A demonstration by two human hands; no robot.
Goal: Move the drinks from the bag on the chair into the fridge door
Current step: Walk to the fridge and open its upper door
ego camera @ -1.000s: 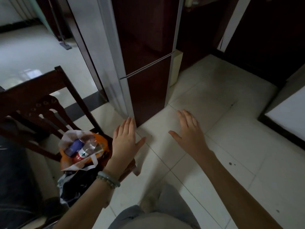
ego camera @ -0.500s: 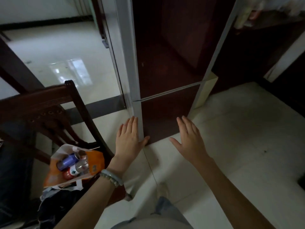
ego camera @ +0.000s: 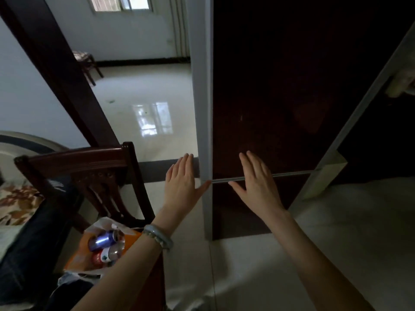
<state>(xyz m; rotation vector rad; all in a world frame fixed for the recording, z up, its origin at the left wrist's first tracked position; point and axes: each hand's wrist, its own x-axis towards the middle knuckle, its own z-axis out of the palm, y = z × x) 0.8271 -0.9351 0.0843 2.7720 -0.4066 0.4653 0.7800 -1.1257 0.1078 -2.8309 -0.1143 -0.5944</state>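
An orange and white bag (ego camera: 77, 258) lies on the dark wooden chair (ego camera: 94, 176) at the lower left. A blue can (ego camera: 101, 240) and a red-labelled can (ego camera: 102, 257) show inside it. The dark red fridge (ego camera: 269, 108) stands straight ahead with both doors closed and a silver strip between them. My left hand (ego camera: 182, 187) is open, fingers spread, beside the fridge's grey left edge. Over the door seam, my right hand (ego camera: 256, 185) is open and holds nothing.
A dark wooden door frame (ego camera: 56, 70) slants behind the chair. A glossy tiled floor (ego camera: 146, 108) leads to a far room with a small stool (ego camera: 86, 61). Dark clothing (ego camera: 29, 254) lies left of the chair. A cabinet opening (ego camera: 381, 135) is right of the fridge.
The view has tilted up and come closer to the fridge. Both open hands have risen from floor level to the seam between the two doors. The bag has not moved.
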